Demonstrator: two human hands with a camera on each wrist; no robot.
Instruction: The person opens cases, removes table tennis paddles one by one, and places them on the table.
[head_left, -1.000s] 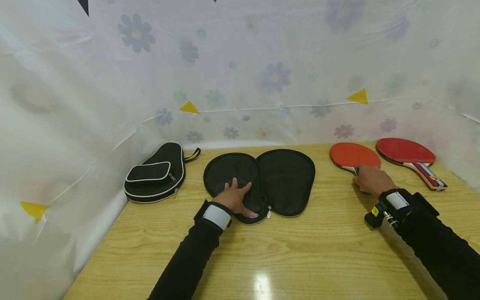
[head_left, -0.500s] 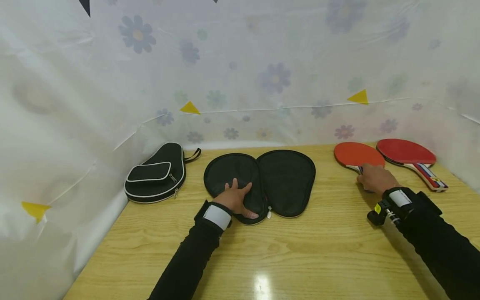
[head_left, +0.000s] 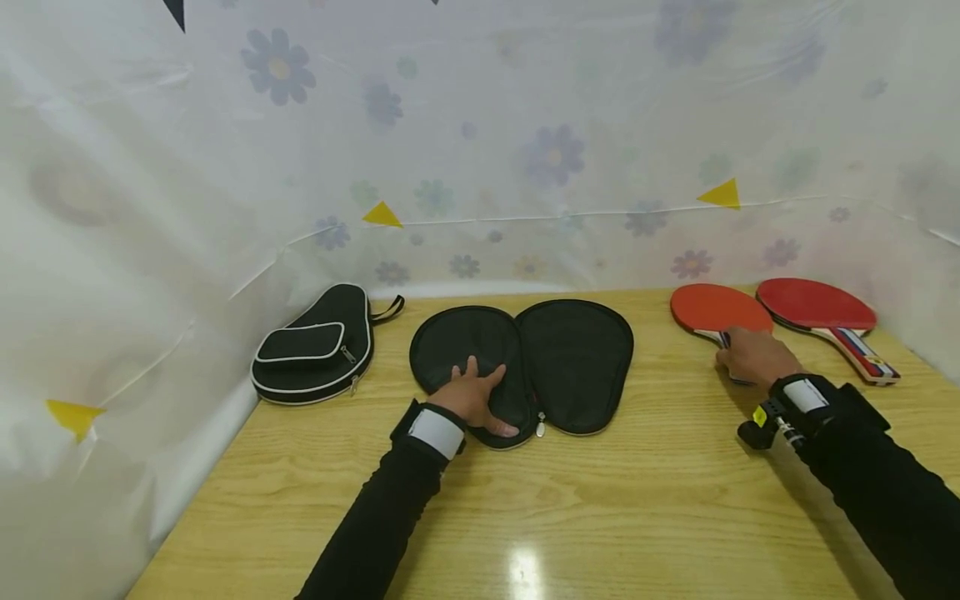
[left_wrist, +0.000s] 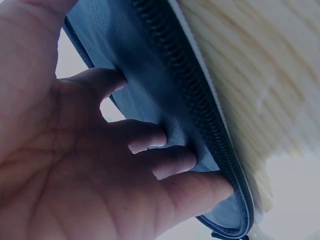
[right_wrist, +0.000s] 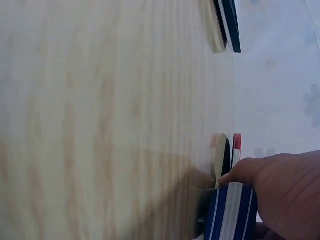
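Observation:
A black zip-up paddle case [head_left: 576,367] lies unfolded flat, its two halves side by side, with a zip pull at the near edge between them. My left hand [head_left: 472,398] rests on the left half with its fingers spread. In the left wrist view the fingertips touch the black fabric [left_wrist: 135,85] beside the zip teeth. To the right, my right hand [head_left: 757,358] grips the handle of an orange-red table tennis paddle [head_left: 716,308]. The right wrist view shows that handle [right_wrist: 231,212], striped blue and white, end-on; fingers behind it are partly hidden.
A second red table tennis paddle [head_left: 817,304] lies right of the gripped one. A black case with white piping [head_left: 315,346], a pocket and a strap sits at the left. A flowered white sheet [head_left: 480,142] hangs behind the wooden table [head_left: 585,525].
My right hand and the orange-red paddle have shifted slightly to the right, closer to the second paddle. My left hand stays on the case.

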